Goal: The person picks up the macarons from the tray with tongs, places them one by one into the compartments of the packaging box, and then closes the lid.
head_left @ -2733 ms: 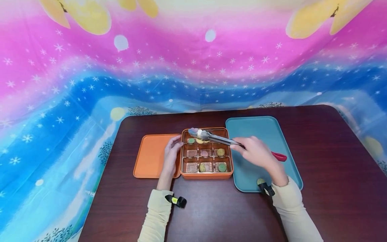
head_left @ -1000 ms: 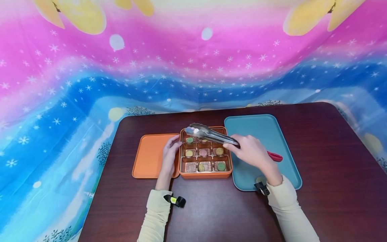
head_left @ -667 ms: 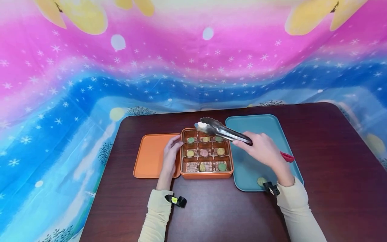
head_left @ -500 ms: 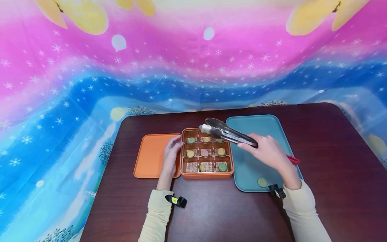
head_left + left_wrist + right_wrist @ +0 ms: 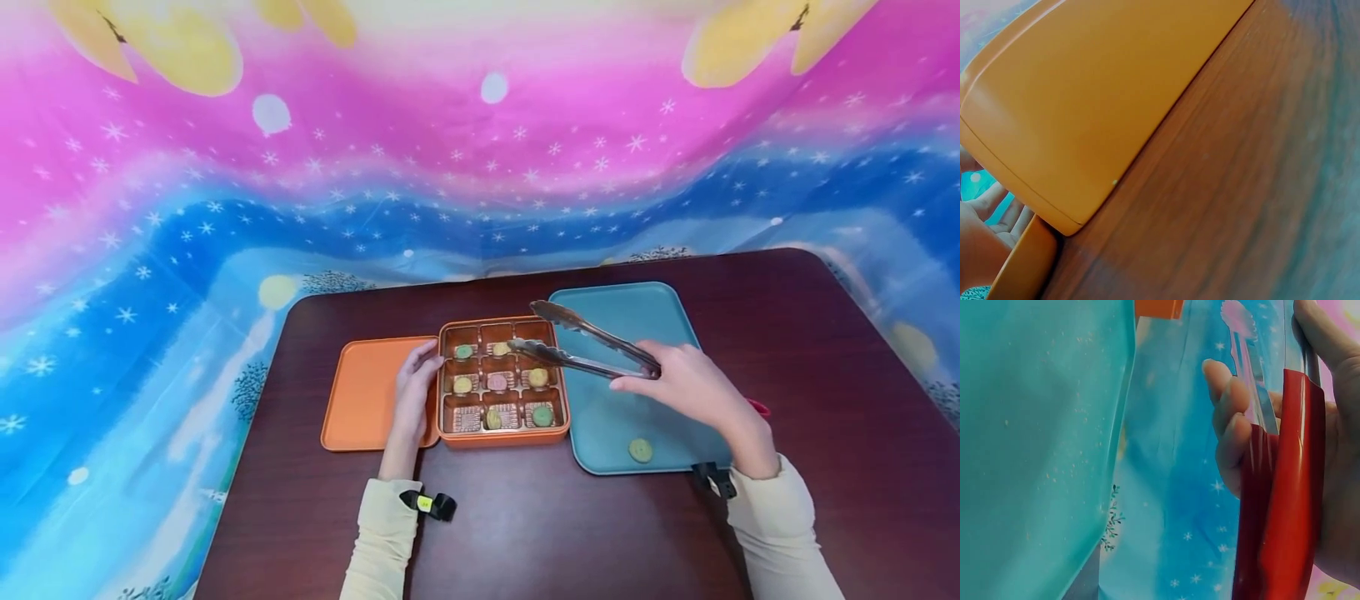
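Note:
An orange box (image 5: 502, 440) with a brown divided insert holds round cookies, among them a pink cookie (image 5: 497, 382) in its centre cell. Against the box's left side rests my left hand (image 5: 411, 398), fingers fairly straight and touching its rim. My right hand (image 5: 686, 385) grips metal tongs (image 5: 600, 363) with red handles (image 5: 1291, 494). The tongs are spread apart, nothing visible between the tips, over the box's back right corner; they partly hide that cell. The front left cell has no cookie. On the blue-green tray (image 5: 600, 417) lies a green-yellow cookie (image 5: 640, 450).
An orange lid (image 5: 367, 396) lies left of the box, partly under my left hand and wrist. The tray stands directly right of the box on the dark wooden table (image 5: 510, 533). A patterned cloth (image 5: 480, 183) hangs behind the table.
A yellow cookie has appeared in the middle left cell. The tongs have moved right from the box's back left and spread apart. My left hand stays at the box.

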Demonstrator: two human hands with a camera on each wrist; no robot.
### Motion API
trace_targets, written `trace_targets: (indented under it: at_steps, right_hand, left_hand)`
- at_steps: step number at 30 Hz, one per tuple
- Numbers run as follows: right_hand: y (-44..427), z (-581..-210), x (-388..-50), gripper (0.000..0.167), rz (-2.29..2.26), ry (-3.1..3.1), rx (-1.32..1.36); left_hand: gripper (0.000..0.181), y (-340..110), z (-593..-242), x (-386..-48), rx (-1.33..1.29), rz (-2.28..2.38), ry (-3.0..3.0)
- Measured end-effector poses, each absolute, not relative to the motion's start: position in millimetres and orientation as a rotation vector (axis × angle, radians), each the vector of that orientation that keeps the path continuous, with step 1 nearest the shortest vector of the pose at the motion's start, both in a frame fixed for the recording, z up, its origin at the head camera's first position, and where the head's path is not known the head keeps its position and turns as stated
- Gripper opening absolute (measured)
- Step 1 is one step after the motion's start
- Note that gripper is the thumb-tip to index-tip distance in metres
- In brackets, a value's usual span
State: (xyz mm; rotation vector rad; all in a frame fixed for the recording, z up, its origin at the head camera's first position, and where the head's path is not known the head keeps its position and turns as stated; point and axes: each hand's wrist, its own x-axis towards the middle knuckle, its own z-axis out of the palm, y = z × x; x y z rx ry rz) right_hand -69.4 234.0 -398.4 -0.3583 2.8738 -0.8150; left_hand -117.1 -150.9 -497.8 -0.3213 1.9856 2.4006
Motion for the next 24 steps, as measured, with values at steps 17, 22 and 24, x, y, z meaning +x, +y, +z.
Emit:
trace_targets:
  at_steps: [17, 22, 24]
  right_hand:
    - [248.8, -396.5, -64.0, 0.05, -0.922, 2.86, -0.302]
    - [257.0, -395.8, -65.7, 0.043, -0.916, 2.902, -0.37]
    - [259.7, -396.2, -66.3, 0.042, -0.915, 2.905, -0.39]
  left_hand:
    - [0.04, -148.7, -499.2, -115.6, -0.312, 2.388, 2.003]
    - [0.04, -149.5, -498.6, -117.3, -0.32, 2.384, 2.022]
    - [0.04, -149.5, -498.5, -117.4, -0.33, 2.393, 2.018]
